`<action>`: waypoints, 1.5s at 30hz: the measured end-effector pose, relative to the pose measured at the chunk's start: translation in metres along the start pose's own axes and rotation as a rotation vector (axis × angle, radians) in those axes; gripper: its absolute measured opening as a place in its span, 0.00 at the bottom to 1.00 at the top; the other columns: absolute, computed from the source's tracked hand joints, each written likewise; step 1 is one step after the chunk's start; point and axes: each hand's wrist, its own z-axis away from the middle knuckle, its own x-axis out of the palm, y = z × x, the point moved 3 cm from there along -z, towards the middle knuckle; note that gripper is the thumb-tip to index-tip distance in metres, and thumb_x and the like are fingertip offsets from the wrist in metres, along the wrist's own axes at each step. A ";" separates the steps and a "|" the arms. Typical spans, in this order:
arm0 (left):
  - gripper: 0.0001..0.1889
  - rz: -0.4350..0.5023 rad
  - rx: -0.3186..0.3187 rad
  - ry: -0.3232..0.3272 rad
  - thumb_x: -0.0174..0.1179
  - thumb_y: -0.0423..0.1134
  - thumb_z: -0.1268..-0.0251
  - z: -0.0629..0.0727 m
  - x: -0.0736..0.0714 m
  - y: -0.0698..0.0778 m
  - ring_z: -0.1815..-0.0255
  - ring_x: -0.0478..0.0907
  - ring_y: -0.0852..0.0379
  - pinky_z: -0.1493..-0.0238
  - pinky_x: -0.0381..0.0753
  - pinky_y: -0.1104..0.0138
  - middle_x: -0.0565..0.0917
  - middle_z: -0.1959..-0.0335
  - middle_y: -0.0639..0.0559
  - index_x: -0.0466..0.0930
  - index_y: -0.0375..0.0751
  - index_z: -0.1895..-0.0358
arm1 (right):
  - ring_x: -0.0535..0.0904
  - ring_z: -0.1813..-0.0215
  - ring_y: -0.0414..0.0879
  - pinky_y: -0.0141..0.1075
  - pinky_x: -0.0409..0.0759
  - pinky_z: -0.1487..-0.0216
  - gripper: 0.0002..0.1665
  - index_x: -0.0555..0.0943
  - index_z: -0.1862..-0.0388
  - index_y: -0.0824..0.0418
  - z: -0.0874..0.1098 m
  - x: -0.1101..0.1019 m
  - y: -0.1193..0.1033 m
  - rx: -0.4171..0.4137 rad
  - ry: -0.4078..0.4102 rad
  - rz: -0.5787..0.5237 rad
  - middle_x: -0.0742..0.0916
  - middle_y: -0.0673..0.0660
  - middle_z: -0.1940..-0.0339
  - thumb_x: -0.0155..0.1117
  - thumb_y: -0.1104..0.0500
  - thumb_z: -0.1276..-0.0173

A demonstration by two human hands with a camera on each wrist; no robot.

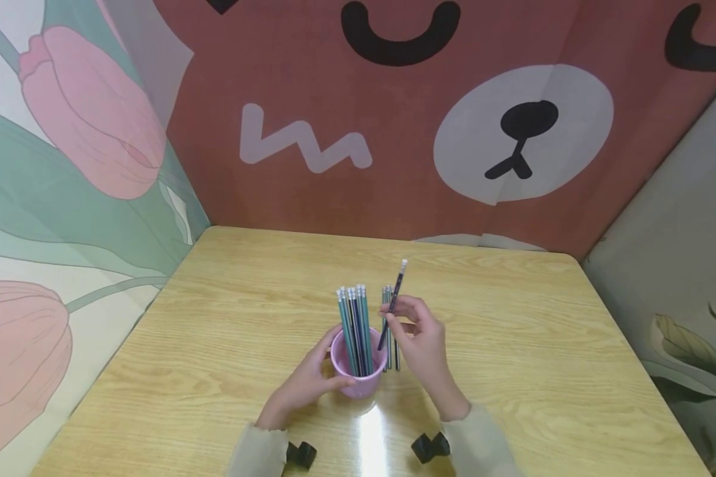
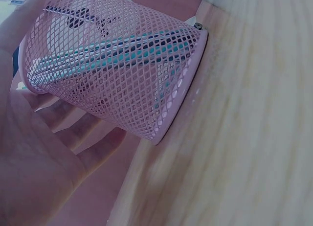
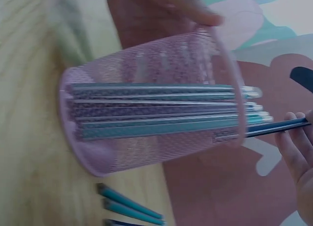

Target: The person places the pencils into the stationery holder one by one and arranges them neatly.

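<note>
A pink mesh pencil cup (image 1: 360, 389) stands upright on the table, a bundle of teal and dark pencils (image 1: 355, 328) inside with white eraser ends up. My left hand (image 1: 304, 384) grips the cup's left side, thumb near the front rim; the left wrist view shows its fingers along the mesh (image 2: 112, 89). With thumb and fingers, my right hand (image 1: 422, 344) pinches a dark pencil (image 1: 399, 283), eraser end up. The right wrist view shows this pencil (image 3: 274, 127) with its lower end just inside the cup's rim. Several loose pencils (image 1: 397, 361) lie right of the cup, partly behind the right hand.
The light wood table (image 1: 244, 298) extends around the cup on all sides. A red wall covering (image 1: 304, 205) with a cartoon face rises behind it, and a tulip-print covering (image 1: 95, 218) stands at the left. Black bands (image 1: 301, 455) sit at both wrists.
</note>
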 end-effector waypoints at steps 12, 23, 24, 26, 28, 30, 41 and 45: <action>0.47 0.006 0.011 0.005 0.70 0.40 0.47 0.000 0.000 0.001 0.32 0.68 0.41 0.32 0.68 0.42 0.64 0.26 0.44 0.52 0.50 0.24 | 0.87 0.60 0.47 0.31 0.87 0.63 0.16 0.76 0.52 0.70 0.010 0.011 0.010 0.000 -0.039 0.037 0.88 0.65 0.62 0.66 0.72 0.40; 0.47 0.001 0.037 0.005 0.70 0.39 0.46 -0.001 0.000 0.000 0.31 0.68 0.40 0.33 0.69 0.43 0.64 0.26 0.43 0.52 0.49 0.24 | 0.87 0.58 0.58 0.30 0.87 0.62 0.16 0.78 0.50 0.69 0.008 0.013 0.015 0.006 -0.044 0.094 0.89 0.64 0.60 0.65 0.70 0.38; 0.47 -0.001 0.038 0.004 0.70 0.39 0.46 -0.001 0.000 0.000 0.32 0.68 0.40 0.33 0.69 0.42 0.64 0.26 0.43 0.52 0.49 0.24 | 0.87 0.58 0.58 0.30 0.87 0.62 0.16 0.78 0.50 0.68 0.008 0.013 0.016 0.020 -0.047 0.101 0.89 0.64 0.60 0.65 0.70 0.38; 0.47 -0.002 0.039 0.003 0.70 0.40 0.46 -0.001 0.000 -0.001 0.32 0.68 0.39 0.34 0.70 0.42 0.64 0.26 0.41 0.52 0.47 0.24 | 0.87 0.57 0.57 0.29 0.87 0.61 0.17 0.78 0.49 0.67 0.008 0.013 0.019 0.045 -0.052 0.111 0.89 0.64 0.59 0.65 0.69 0.37; 0.47 -0.003 0.034 0.002 0.69 0.40 0.46 -0.001 0.000 -0.001 0.32 0.68 0.38 0.34 0.70 0.41 0.63 0.26 0.41 0.51 0.46 0.24 | 0.86 0.56 0.57 0.29 0.86 0.61 0.17 0.79 0.48 0.66 0.009 0.013 0.021 0.077 -0.058 0.119 0.89 0.63 0.58 0.65 0.70 0.37; 0.47 -0.002 0.029 0.002 0.70 0.40 0.46 -0.001 0.000 -0.002 0.32 0.68 0.38 0.34 0.70 0.40 0.63 0.26 0.41 0.52 0.46 0.24 | 0.86 0.55 0.57 0.29 0.86 0.60 0.17 0.79 0.48 0.66 0.010 0.012 0.023 0.107 -0.064 0.119 0.89 0.63 0.57 0.64 0.69 0.37; 0.48 -0.001 0.015 0.007 0.70 0.40 0.47 0.000 0.000 0.001 0.31 0.67 0.39 0.33 0.69 0.41 0.63 0.26 0.42 0.52 0.49 0.24 | 0.86 0.54 0.55 0.32 0.87 0.59 0.15 0.80 0.49 0.64 0.007 0.005 0.045 0.290 -0.029 0.206 0.89 0.60 0.57 0.64 0.66 0.36; 0.47 -0.005 0.005 0.000 0.70 0.41 0.46 0.000 0.000 0.000 0.31 0.67 0.38 0.33 0.68 0.40 0.62 0.25 0.42 0.51 0.49 0.24 | 0.86 0.55 0.56 0.36 0.88 0.59 0.16 0.80 0.49 0.68 0.005 0.002 0.060 0.336 -0.036 0.281 0.89 0.63 0.58 0.64 0.67 0.37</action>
